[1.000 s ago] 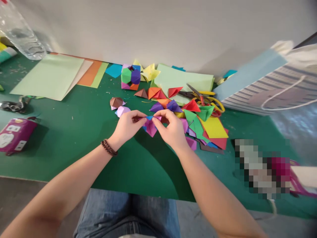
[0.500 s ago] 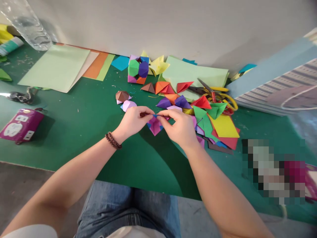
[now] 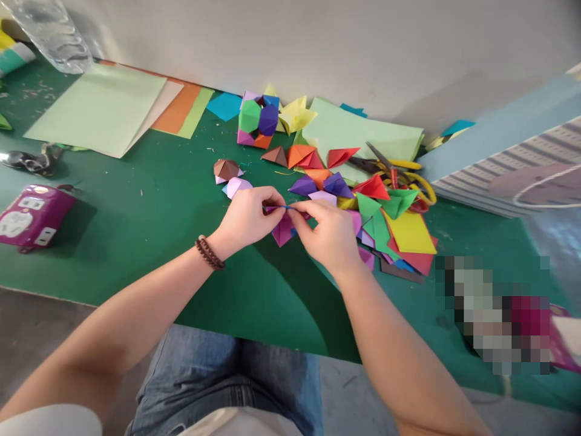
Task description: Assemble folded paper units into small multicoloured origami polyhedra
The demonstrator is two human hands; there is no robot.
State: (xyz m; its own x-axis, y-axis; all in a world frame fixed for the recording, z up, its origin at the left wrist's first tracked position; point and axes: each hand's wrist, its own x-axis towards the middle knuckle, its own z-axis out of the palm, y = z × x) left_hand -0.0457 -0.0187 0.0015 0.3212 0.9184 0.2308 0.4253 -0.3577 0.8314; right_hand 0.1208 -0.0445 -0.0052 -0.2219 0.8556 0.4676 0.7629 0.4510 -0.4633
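Note:
Both my hands pinch one small folded paper piece (image 3: pixel 282 228), magenta with a blue edge, just above the green table mat (image 3: pixel 149 218). My left hand (image 3: pixel 249 217), with a dark bead bracelet at the wrist, grips its left end with closed fingers. My right hand (image 3: pixel 329 233) pinches the right end. The two thumbs nearly touch over the piece. A heap of folded coloured paper units (image 3: pixel 376 212) lies right behind and to the right of my right hand.
A multicoloured paper cube (image 3: pixel 256 120) stands near the wall. Yellow-handled scissors (image 3: pixel 399 172) lie on the heap. Sheets of paper (image 3: pixel 97 109) lie at back left, a plastic bottle (image 3: pixel 49 33) beyond. A purple box (image 3: pixel 31 215) sits left, a paper bag (image 3: pixel 512 163) right.
My hands kept their grip on the magenta piece and closed in on it, the fingers pressing it flatter. The camera view shifted slightly.

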